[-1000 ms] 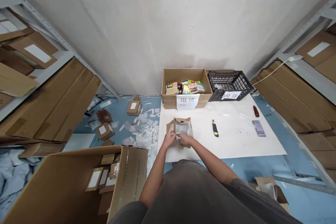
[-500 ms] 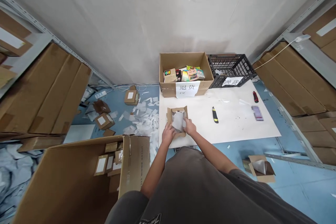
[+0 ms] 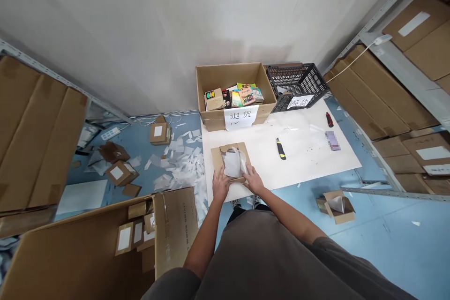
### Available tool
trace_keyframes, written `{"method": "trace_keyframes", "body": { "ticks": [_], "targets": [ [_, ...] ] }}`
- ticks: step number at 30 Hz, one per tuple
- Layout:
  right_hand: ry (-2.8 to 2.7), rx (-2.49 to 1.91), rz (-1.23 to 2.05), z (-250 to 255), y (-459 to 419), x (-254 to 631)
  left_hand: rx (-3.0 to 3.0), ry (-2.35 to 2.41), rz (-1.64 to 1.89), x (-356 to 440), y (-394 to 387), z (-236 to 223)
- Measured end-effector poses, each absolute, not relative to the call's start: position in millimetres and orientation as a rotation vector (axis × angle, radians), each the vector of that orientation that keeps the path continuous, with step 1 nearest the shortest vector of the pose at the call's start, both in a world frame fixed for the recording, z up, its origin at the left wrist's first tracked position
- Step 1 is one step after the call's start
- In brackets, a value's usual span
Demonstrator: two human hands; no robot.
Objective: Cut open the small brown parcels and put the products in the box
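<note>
Left hand point(image 3: 220, 185) on the near left corner of a small box point(image 3: 217, 158), fingers bent, partly open; right hand point(image 3: 253, 180) likewise at the near right corner. Both touch it; can't tell how firm either hold is. Box sits on the table nr its front edge, btwn the hands, mouth up.

Change vs 1 s ago: right hand was in the mouth, left on a flap; now both are at the corners, flaps spread, w/ a pale lining point(image 3: 231, 164) in view (paper or plastic, can't tell). So box looks fully opened, though the lining hides whatever's under it.

White tabletop point(image 3: 298, 164): yellow-black cutter point(image 3: 281, 149) right of box, red-black tool point(image 3: 329, 119) further right, blurred-out purple item point(image 3: 333, 140) just below that. Behind, vs the wall point(image 3: 158, 33): big carton point(image 3: 211, 122) w/ small colourful boxes point(image 3: 246, 96), black crate point(image 3: 279, 104) beside it, each w/ a handwritten sheet.

Room: blue floor, paper scraps point(image 3: 186, 164) left of table, large carton point(image 3: 176, 234) w/ parcels lower left, open box point(image 3: 346, 218) on floor at right, racks w/ cartons both sides.
</note>
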State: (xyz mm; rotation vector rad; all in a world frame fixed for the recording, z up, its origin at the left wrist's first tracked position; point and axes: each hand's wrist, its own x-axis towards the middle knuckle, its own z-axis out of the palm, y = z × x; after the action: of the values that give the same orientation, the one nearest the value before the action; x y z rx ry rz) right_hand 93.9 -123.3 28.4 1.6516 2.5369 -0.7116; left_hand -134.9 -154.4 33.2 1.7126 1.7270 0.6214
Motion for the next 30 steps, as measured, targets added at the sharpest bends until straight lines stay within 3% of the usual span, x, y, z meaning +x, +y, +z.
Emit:
{"method": "trace_keyframes", "body": {
  "ticks": [8, 15, 22, 30],
  "targets": [
    [2.716, 1.906, -0.514, 54.9, -99.7, 108.1, 1.931, 1.803, 0.627, -110.1, -138.6, 66.3],
    [2.597, 2.329, -0.445, 92.5, -94.5, 213.4, 2.150, 1.604, 0.605, -10.2, -80.9, 104.0],
    [2.120, 2.839, -0.297, 109.8, -144.2, 451.0, 2.383, 1.161, 0.604, 251.1, -54.4, 116.5],
    [1.418, 3.213, -0.036, 99.2, -300.6, 712.3, 2.447, 0.588, 0.421, 575.9, -127.3, 108.6]
  ]
}}
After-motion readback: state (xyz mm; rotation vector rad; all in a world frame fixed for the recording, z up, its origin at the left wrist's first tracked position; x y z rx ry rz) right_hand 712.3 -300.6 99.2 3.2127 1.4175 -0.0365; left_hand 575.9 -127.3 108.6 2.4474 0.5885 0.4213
